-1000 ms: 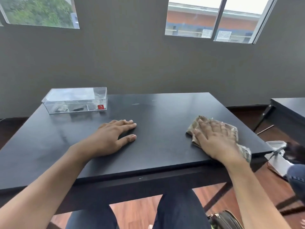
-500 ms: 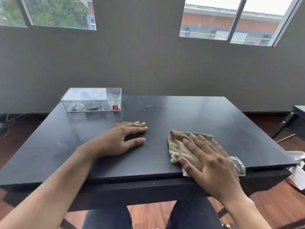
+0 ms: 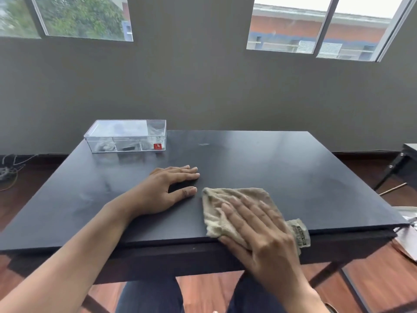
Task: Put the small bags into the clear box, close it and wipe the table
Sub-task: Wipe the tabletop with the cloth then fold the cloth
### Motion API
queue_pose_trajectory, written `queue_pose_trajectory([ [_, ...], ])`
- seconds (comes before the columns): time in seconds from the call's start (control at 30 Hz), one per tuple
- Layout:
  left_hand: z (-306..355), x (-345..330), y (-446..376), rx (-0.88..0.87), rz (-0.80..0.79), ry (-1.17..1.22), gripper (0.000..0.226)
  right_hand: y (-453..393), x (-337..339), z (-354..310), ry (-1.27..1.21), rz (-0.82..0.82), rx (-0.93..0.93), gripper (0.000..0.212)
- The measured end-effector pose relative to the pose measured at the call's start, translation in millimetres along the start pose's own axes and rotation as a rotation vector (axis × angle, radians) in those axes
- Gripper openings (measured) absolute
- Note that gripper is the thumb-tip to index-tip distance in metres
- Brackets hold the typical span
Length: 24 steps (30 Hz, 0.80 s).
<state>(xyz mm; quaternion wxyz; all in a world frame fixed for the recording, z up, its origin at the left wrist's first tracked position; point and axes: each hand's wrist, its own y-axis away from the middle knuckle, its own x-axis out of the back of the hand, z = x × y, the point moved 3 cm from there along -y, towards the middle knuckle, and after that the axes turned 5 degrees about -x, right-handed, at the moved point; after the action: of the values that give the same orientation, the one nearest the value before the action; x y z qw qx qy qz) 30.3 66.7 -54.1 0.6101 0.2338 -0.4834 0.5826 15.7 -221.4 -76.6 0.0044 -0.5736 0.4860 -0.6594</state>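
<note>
The clear box (image 3: 126, 135) stands closed at the far left of the black table (image 3: 282, 168), with small bags (image 3: 106, 146) visible inside and a red sticker on its front. My left hand (image 3: 167, 188) lies flat on the table, palm down, fingers together, holding nothing. My right hand (image 3: 257, 227) presses flat on a beige cloth (image 3: 216, 199) at the table's near edge, right of centre. A printed corner of the cloth hangs over the edge. The cloth's left tip lies just right of my left thumb.
A second dark table (image 3: 408, 152) stands at the far right. White paper or plastic (image 3: 406, 240) lies on the wooden floor at the right. Cables (image 3: 9, 168) lie on the floor at the left. A grey wall runs behind the table.
My right hand has slid the cloth leftward along the near edge, from the right side toward my left hand. My left hand has stayed flat in place. The camera has turned left.
</note>
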Motion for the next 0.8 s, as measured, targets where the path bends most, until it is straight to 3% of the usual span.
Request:
queue_pose_trajectory([
  [0.17, 1, -1, -1, -0.003, 0.028, 0.007, 0.049, 28, 27, 59, 0.018, 0.074, -0.190, 0.048],
  [0.4, 1, -3, -1, -0.014, 0.060, -0.010, 0.058, 9, -26, -46, -0.095, 0.147, -0.086, 0.042],
  [0.5, 0, -3, 0, -0.018, 0.058, -0.015, 0.058, 4, -28, -53, -0.089, 0.142, -0.017, 0.044],
  [0.6, 1, -4, 0, -0.020, 0.069, -0.014, 0.055, 15, -6, -6, -0.026, 0.121, 0.027, 0.045],
  [0.8, -3, -5, -2, -0.015, 0.065, -0.011, 0.052, 53, 53, 148, 0.072, 0.337, -0.423, 0.044],
])
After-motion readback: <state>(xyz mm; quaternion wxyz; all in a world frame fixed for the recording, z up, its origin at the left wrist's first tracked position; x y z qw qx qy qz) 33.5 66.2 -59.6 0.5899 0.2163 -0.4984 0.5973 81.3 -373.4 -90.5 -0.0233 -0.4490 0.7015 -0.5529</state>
